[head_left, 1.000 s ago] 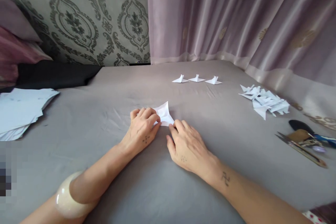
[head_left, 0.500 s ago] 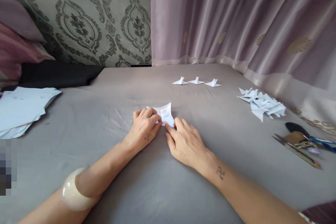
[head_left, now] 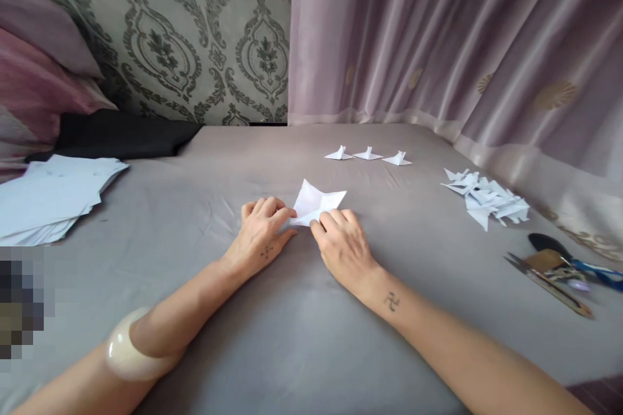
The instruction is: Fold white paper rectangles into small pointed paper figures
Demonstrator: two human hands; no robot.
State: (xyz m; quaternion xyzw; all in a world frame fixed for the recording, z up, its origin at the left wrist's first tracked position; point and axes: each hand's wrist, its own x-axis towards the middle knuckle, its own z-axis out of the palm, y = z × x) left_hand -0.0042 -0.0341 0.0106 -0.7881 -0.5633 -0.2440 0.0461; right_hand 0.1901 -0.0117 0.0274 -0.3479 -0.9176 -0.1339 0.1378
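Observation:
A small sheet of white paper [head_left: 314, 201] with creases lies partly raised on the grey cloth in front of me. My left hand [head_left: 265, 224] pinches its left lower edge between thumb and fingers. At the right lower edge, my right hand [head_left: 343, 237] grips the paper with its fingers bent over it. Two corners stand up beyond my hands; the near edge is partly hidden by my fingers. A pale bangle [head_left: 139, 350] circles my left forearm.
Three folded paper figures [head_left: 368, 154] stand in a row farther back. A heap of folded white paper [head_left: 487, 196] lies right, with scissors [head_left: 549, 285] and keys nearer. Paper sheets [head_left: 53, 198] are stacked left, before a black cloth [head_left: 126, 134].
The paper has turned and its corners now point up and to the right. My right hand has shifted its grip upward along the edge. The whole view has moved slightly.

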